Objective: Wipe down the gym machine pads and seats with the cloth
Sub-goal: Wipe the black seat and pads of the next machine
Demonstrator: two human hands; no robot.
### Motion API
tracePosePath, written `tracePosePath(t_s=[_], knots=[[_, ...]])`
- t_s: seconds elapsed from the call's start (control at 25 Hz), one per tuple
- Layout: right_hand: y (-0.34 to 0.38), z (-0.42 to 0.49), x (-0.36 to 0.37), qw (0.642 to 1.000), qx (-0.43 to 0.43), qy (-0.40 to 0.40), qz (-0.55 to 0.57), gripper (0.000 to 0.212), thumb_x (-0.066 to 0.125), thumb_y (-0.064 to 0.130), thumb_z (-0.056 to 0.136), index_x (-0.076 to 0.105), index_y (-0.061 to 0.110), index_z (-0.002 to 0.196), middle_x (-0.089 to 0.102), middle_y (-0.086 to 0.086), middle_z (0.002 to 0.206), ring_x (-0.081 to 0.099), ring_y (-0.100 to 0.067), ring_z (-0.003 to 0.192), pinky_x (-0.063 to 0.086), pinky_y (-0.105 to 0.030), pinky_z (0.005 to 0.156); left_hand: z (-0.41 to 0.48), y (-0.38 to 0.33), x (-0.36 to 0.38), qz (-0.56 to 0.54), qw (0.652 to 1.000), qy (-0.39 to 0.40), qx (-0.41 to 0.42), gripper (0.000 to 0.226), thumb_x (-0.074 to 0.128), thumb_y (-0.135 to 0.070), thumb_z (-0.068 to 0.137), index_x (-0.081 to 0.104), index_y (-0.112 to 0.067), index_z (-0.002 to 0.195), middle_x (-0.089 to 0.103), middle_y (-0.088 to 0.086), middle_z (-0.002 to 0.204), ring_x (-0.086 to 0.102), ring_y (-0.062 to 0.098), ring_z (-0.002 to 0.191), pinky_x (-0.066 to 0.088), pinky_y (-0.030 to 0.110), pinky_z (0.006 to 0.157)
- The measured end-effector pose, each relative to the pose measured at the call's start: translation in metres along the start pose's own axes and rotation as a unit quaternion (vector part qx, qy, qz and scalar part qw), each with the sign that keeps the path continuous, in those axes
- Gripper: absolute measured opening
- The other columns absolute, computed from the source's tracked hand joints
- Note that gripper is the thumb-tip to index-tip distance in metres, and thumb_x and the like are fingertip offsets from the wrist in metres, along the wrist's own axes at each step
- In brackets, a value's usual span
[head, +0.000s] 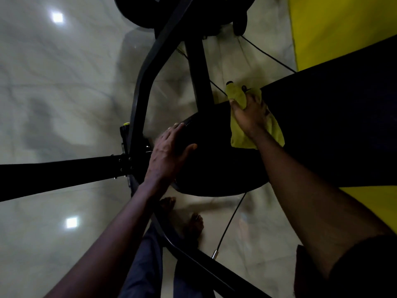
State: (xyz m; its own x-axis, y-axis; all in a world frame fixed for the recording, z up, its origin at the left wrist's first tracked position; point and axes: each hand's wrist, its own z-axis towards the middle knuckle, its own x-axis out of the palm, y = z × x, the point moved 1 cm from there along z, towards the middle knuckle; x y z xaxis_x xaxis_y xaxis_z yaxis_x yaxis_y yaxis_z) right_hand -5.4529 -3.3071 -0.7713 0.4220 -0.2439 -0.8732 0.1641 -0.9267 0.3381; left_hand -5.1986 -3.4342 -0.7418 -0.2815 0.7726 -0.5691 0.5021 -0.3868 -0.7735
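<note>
Gripping the yellow-green cloth, the right hand curls round it and presses it against the far edge of the black seat pad, just beside the larger black back pad. The left hand lies flat on the seat pad's left edge, fingers straight, thumb spread. Bare feet stand on the glossy floor beside the machine's dark frame.

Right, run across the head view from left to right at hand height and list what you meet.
The black frame bar → left hand → seat pad → right hand gripping the cloth → long dark pad.
</note>
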Motion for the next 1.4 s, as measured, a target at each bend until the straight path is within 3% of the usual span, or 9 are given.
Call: tracePosePath(t_s=[0.12, 0.2, 0.28, 0.36, 0.68, 0.84, 1.12, 1.32, 1.4], knots=[[0.026, -0.025, 0.01, 0.998, -0.069, -0.001, -0.006, 0.056, 0.056, 0.057, 0.092, 0.054, 0.024, 0.137, 0.044, -0.005, 0.15, 0.022, -0.034, 0.149, 0.016, -0.058, 0.117, -0.006, 0.017, -0.01, -0.091, 0.99, -0.092, -0.06, 0.033, 0.045, -0.041, 0.103, 0.063, -0.023, 0.123, 0.062, -0.003, 0.126, 0.057, 0.01, 0.118, 0.045, 0.025, 0.1], [0.036, -0.041, 0.018, 0.994, -0.103, -0.026, 0.002, 0.051, 0.057, 0.057, 0.089, 0.06, 0.025, 0.128, 0.051, -0.002, 0.144, 0.027, -0.033, 0.146, 0.02, -0.057, 0.114, -0.006, 0.036, -0.021, -0.208, 0.953, -0.117, -0.186, 0.05, 0.035, -0.051, 0.103, 0.071, -0.017, 0.103, 0.069, 0.004, 0.108, 0.066, 0.021, 0.1, 0.053, 0.033, 0.087], [0.046, -0.053, 0.023, 0.991, -0.131, -0.024, 0.012, 0.05, 0.056, 0.059, 0.085, 0.062, 0.026, 0.122, 0.054, 0.001, 0.14, 0.03, -0.032, 0.145, 0.023, -0.057, 0.114, -0.007, 0.043, -0.036, -0.332, 0.908, -0.06, -0.247, 0.071, 0.024, -0.06, 0.101, 0.073, -0.01, 0.106, 0.073, 0.013, 0.1, 0.071, 0.026, 0.089, 0.058, 0.033, 0.069], [0.055, -0.063, 0.029, 0.988, -0.154, -0.005, 0.015, 0.047, 0.057, 0.059, 0.083, 0.063, 0.028, 0.119, 0.056, 0.006, 0.138, 0.028, -0.029, 0.146, 0.021, -0.056, 0.115, -0.008, 0.042, -0.047, -0.387, 0.885, 0.01, -0.258, 0.08, 0.012, -0.06, 0.101, 0.072, -0.008, 0.114, 0.074, 0.015, 0.102, 0.072, 0.024, 0.09, 0.057, 0.027, 0.064], [0.081, -0.123, 0.051, 0.954, -0.293, -0.03, -0.045, 0.049, 0.058, 0.06, 0.079, 0.065, 0.028, 0.116, 0.061, 0.011, 0.125, 0.042, -0.027, 0.138, 0.03, -0.055, 0.113, -0.003, 0.069, -0.066, -0.472, 0.831, 0.095, -0.279, 0.104, -0.01, -0.077, 0.086, 0.051, -0.013, 0.139, 0.066, 0.021, 0.122, 0.062, 0.029, 0.119, 0.033, 0.051, 0.109], [0.086, -0.147, 0.049, 0.946, -0.322, -0.009, -0.044, 0.052, 0.061, 0.057, 0.077, 0.064, 0.03, 0.122, 0.059, 0.011, 0.132, 0.036, -0.028, 0.143, 0.025, -0.056, 0.116, 0.005, 0.077, -0.07, -0.486, 0.811, 0.111, -0.307, 0.11, -0.008, -0.082, 0.081, 0.05, -0.01, 0.141, 0.064, 0.026, 0.123, 0.057, 0.037, 0.123, 0.023, 0.056, 0.117], [0.06, -0.197, 0.061, 0.893, -0.44, 0.006, -0.099, 0.057, 0.07, 0.054, 0.072, 0.065, 0.036, 0.125, 0.049, 0.009, 0.148, 0.022, -0.031, 0.151, 0.015, -0.055, 0.12, 0.016, 0.079, -0.085, -0.469, 0.811, 0.193, -0.292, 0.111, -0.006, -0.086, 0.079, 0.049, -0.012, 0.141, 0.061, 0.022, 0.131, 0.05, 0.037, 0.13, 0.021, 0.055, 0.118], [0.019, -0.213, 0.06, 0.833, -0.54, -0.023, -0.118, 0.047, 0.061, 0.047, 0.081, 0.069, 0.031, 0.125, 0.051, 0.005, 0.149, 0.028, -0.033, 0.149, 0.023, -0.056, 0.117, 0.023, 0.065, -0.071, -0.397, 0.873, 0.132, -0.251, 0.095, 0.013, -0.087, 0.082, 0.068, -0.02, 0.12, 0.069, 0.024, 0.112, 0.063, 0.042, 0.111, 0.034, 0.063, 0.108], [0.002, -0.218, 0.06, 0.823, -0.555, -0.02, -0.12, 0.049, 0.057, 0.046, 0.087, 0.064, 0.03, 0.133, 0.048, 0.002, 0.152, 0.027, -0.034, 0.15, 0.023, -0.057, 0.118, 0.02, 0.05, -0.053, -0.335, 0.914, 0.079, -0.214, 0.078, 0.03, -0.081, 0.085, 0.071, -0.02, 0.111, 0.071, 0.014, 0.102, 0.065, 0.041, 0.106, 0.045, 0.055, 0.1]])
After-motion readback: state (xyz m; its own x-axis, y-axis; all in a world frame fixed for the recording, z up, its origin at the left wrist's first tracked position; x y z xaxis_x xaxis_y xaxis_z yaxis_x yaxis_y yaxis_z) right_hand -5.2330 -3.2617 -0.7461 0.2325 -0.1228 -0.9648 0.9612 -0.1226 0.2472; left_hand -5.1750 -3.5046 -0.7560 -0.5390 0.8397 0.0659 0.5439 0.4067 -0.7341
